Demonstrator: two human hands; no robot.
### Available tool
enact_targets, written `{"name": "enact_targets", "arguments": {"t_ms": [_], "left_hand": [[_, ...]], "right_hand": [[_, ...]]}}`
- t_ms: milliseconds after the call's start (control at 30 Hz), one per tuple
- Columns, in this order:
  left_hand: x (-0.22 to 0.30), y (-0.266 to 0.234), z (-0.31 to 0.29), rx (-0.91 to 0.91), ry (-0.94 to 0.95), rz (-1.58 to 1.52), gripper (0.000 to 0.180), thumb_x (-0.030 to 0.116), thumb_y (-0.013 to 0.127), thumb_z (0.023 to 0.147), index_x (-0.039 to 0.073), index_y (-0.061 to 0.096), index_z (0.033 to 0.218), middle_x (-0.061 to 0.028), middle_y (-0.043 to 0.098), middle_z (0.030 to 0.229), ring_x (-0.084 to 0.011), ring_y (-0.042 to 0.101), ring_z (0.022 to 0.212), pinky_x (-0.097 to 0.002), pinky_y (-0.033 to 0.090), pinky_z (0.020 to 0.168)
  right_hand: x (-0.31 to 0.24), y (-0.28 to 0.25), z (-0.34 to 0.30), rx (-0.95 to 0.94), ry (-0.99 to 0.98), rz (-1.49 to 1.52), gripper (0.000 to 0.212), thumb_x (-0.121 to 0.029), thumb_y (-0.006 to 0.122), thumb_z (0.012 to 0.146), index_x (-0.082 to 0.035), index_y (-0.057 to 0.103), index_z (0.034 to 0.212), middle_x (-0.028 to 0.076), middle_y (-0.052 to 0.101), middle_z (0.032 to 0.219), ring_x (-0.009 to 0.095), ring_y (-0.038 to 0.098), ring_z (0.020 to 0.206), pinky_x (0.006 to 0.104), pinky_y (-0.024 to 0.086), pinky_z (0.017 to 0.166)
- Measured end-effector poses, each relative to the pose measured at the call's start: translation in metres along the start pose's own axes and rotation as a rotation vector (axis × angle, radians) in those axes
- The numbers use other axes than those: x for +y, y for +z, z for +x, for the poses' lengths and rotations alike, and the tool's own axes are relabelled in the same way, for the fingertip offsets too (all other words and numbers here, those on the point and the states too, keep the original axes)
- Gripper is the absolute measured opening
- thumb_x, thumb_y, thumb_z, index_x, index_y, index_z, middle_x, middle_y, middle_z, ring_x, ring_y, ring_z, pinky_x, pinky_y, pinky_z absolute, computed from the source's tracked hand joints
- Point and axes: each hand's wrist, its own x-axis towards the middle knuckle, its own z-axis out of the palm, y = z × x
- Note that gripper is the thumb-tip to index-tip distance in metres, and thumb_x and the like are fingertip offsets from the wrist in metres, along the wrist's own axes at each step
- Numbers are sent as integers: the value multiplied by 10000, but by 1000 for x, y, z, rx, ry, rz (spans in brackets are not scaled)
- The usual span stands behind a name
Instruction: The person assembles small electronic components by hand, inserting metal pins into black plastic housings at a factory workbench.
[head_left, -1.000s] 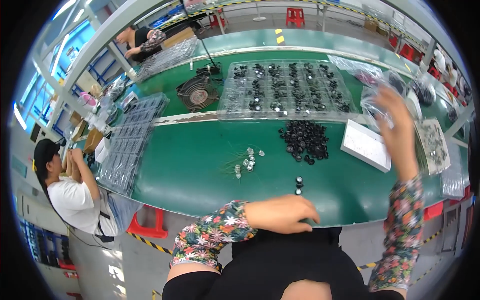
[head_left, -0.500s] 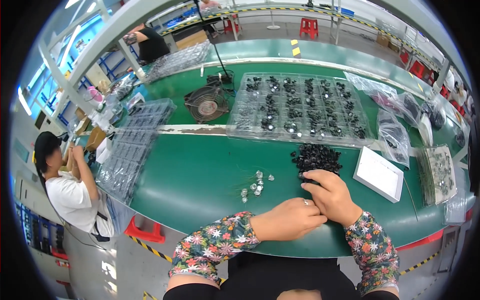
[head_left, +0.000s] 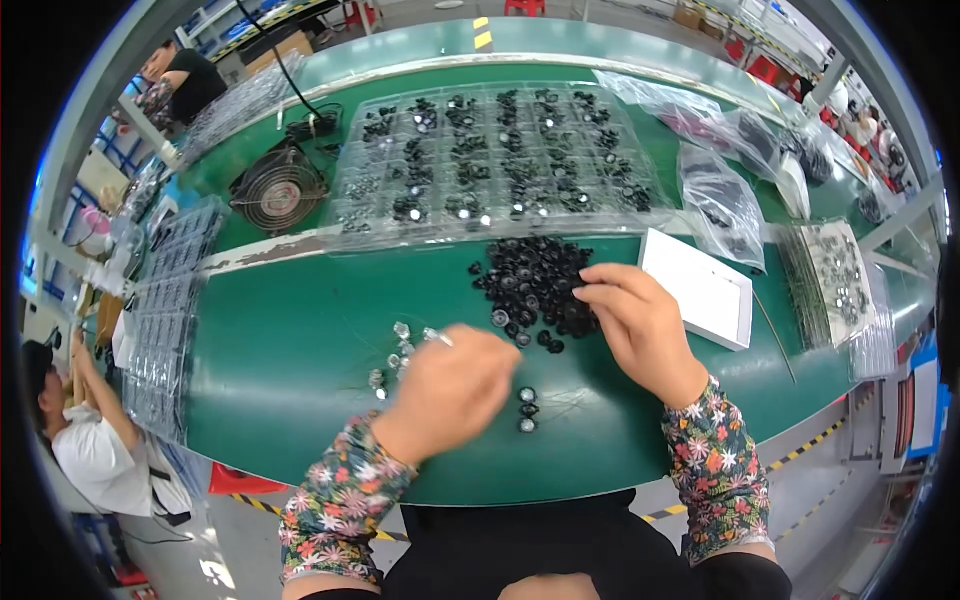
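Note:
My left hand (head_left: 455, 385), smeared by motion, is over the table beside a small group of clear, glass-like pieces (head_left: 403, 348) with thin wires; its fingers cannot be read. At the right edge of a heap of small round black parts (head_left: 535, 285), my right hand (head_left: 640, 330) has thumb and forefinger drawn together. Whatever lies between those fingertips is too small to make out. On the green table between my hands, a short row of small black-and-clear pieces (head_left: 528, 410) lies near thin, hair-like wires.
Behind the heap lies a clear compartment tray (head_left: 480, 215) of black parts. A white box (head_left: 697, 290), plastic bags (head_left: 720, 205) and a stack of panels (head_left: 835, 280) are at right. A fan (head_left: 280, 188) and more trays (head_left: 165, 320) are at left, near a co-worker (head_left: 100, 450).
My hands have come apart, the left moving left toward the clear pieces. My right hand has turned toward the heap's right edge. The short row of pieces now shows. The whole view has shifted.

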Motion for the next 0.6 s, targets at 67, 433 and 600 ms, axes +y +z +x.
{"name": "enact_targets", "arguments": {"t_ms": [67,433,600], "left_hand": [[-13,-5,3,60,-116,66,105,-23,629,749,19,627,845,-132,634,829,-301,617,773,-375,503,683],[-9,-17,8,-142,-188,75,99,-12,665,729,26,638,817,-102,647,826,-270,612,802,-352,473,739],[2,-1,-4,-424,-190,-99,190,8,670,736,23,644,923,-115,622,890,-300,587,837,-373,463,770]], "right_hand": [[4,4,-2,-4,20,26,172,30,621,754,-17,634,919,123,614,973,315,606,875,369,508,752],[-13,11,-15,-255,16,276,69,-30,645,739,-33,604,794,83,550,805,285,574,767,385,476,676],[-23,13,-21,-434,9,221,57,-86,643,755,-48,618,791,84,543,786,283,579,769,385,487,679]]}}
